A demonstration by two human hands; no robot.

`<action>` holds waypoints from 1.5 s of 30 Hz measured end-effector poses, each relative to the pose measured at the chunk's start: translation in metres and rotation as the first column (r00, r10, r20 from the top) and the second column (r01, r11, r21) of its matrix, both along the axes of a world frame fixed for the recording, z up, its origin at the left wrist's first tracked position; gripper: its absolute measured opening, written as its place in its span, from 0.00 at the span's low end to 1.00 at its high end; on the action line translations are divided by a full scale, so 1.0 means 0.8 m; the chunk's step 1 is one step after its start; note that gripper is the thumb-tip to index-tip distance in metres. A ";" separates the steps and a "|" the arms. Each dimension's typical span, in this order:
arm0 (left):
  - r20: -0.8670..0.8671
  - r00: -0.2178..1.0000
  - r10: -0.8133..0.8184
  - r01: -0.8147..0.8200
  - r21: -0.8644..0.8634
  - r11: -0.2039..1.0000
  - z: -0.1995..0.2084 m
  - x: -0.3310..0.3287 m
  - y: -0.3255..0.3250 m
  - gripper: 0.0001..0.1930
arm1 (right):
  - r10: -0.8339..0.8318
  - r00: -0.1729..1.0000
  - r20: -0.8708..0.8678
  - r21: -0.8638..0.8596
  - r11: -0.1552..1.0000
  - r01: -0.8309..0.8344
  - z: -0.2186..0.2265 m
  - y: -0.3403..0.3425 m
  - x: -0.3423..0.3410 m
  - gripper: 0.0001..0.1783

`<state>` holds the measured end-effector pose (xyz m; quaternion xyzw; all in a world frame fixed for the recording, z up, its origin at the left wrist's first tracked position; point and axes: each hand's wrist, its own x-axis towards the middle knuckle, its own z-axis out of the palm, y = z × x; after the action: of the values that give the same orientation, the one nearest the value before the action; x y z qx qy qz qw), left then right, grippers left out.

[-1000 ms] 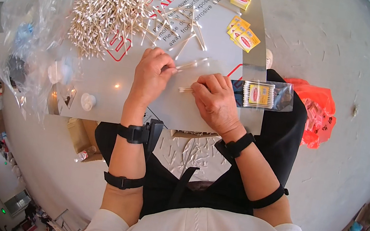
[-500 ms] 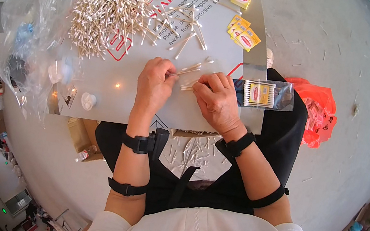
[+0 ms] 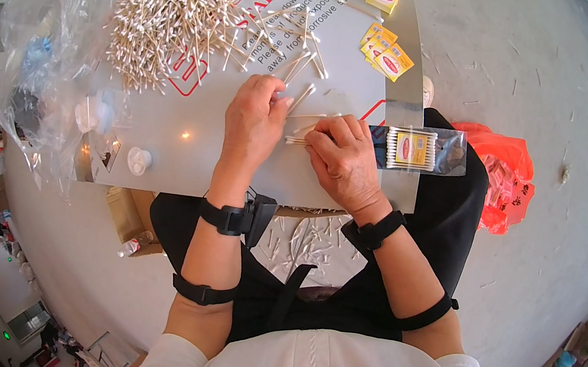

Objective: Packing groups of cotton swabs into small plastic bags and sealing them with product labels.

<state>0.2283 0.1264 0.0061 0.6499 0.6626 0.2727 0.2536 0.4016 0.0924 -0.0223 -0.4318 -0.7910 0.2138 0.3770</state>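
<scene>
The left hand (image 3: pixel 254 120) is resting palm down on the grey worktop (image 3: pixel 181 156), its fingers curled and its fingertips touching a small bundle of cotton swabs (image 3: pixel 301 134) lying between the two hands. The right hand (image 3: pixel 344 158) is closing its grip on the other end of that same bundle, thumb and fingers pinched round the sticks; the white tips are sticking out to the left of the knuckles. Whether the left hand is actually gripping the swabs or only steadying them cannot be told.

Just right of the right hand, a clear packet of swabs (image 3: pixel 418 150) with a yellow label is lying flat at the worktop edge, touching nothing but the surface. A large loose heap of swabs (image 3: pixel 183 7) is occupying the far left part of the worktop, with a few stray swabs (image 3: pixel 303 67) scattered between the heap and the hands. Small yellow boxes (image 3: pixel 386 49) are sitting at the far right edge. A crumpled clear plastic bag (image 3: pixel 48 61) is hanging off the left side. An orange bag (image 3: pixel 503 181) is lying on the floor to the right, beside the person's knee.
</scene>
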 end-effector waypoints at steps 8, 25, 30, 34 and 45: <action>-0.199 0.971 -0.130 0.140 0.032 0.990 0.000 0.013 0.015 0.06 | 0.007 1.000 -0.017 0.013 1.000 -0.007 -0.001 0.001 -0.001 0.07; -0.232 0.953 -0.193 0.201 0.009 0.980 -0.002 -0.007 0.040 0.08 | -0.005 0.997 -0.074 -0.026 1.000 0.003 0.003 -0.002 0.001 0.11; -0.176 0.943 -0.282 0.278 -0.049 0.959 0.005 -0.006 0.012 0.08 | -0.302 0.849 -0.433 -0.295 0.938 0.183 -0.001 -0.004 0.007 0.16; -0.333 0.924 -0.190 0.239 0.114 0.964 -0.003 0.017 -0.031 0.23 | -0.363 0.782 -0.506 -0.356 0.914 0.194 -0.003 -0.002 0.011 0.17; -0.463 0.869 -0.171 0.159 -0.065 0.985 -0.023 0.057 -0.102 0.46 | -0.225 0.960 -0.164 -0.243 0.953 0.182 0.006 0.006 0.021 0.13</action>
<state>0.2741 0.0444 -0.0125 0.7474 0.6495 0.0773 0.1169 0.4186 0.0973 -0.0177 -0.5289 -0.6731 0.3023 0.4194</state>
